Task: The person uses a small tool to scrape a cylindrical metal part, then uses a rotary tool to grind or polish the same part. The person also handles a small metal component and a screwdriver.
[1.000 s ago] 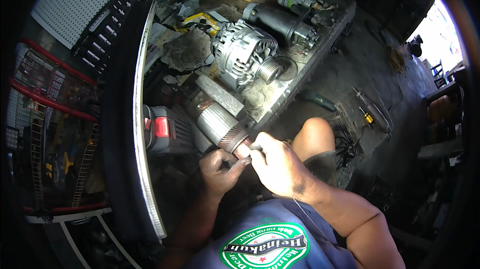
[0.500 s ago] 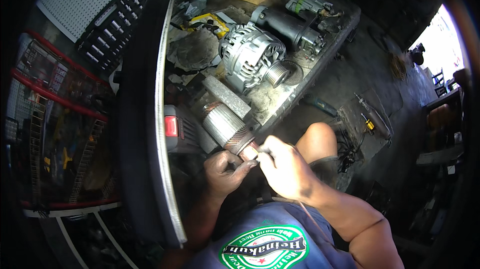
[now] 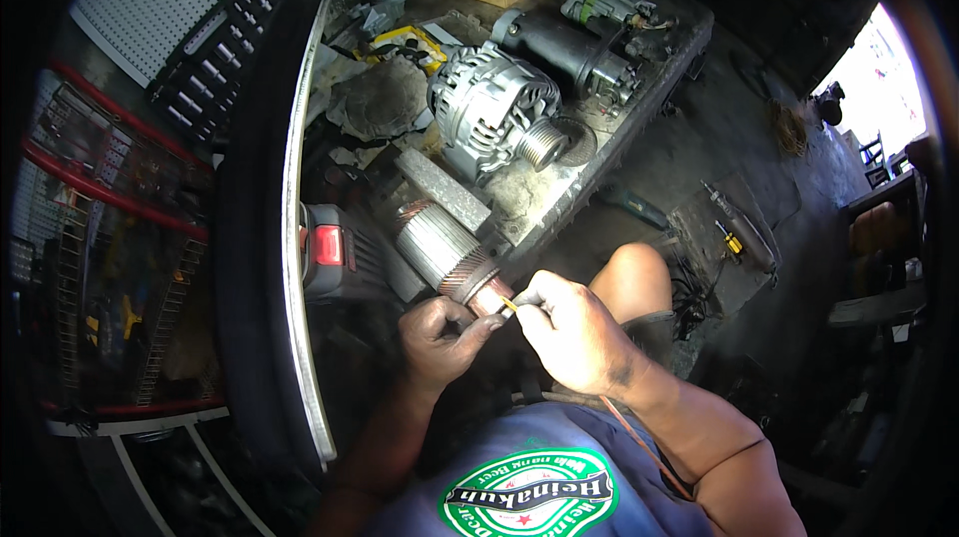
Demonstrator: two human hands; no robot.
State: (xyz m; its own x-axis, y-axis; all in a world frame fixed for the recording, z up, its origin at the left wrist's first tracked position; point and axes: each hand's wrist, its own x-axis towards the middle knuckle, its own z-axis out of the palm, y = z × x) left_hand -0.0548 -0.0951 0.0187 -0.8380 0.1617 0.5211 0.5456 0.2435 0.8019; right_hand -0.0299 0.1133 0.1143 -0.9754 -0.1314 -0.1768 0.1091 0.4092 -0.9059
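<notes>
A motor armature [image 3: 440, 245], with a grey laminated body and copper windings, lies tilted with its copper commutator [image 3: 488, 295] toward me. My left hand [image 3: 437, 339] is closed at the commutator's near end, thumb stretched along it; what its fingers grip is hidden. My right hand [image 3: 569, 332] pinches a thin yellow strip [image 3: 509, 305], whose tip shows between my two thumbs beside the commutator. A thin orange-brown cord [image 3: 639, 437] runs below my right wrist toward the lower right.
Behind the armature are a metal block [image 3: 445, 189], an alternator [image 3: 494, 107] and a black starter motor [image 3: 554, 47] on the bench [image 3: 609, 172]. A black tool with a red button [image 3: 328, 245] sits left of the armature. A screwdriver [image 3: 732, 237] lies on the right.
The bench and armature have shifted slightly left in view. Between my thumbs the yellow strip shows more clearly. More of the orange-brown cord is visible below my right wrist.
</notes>
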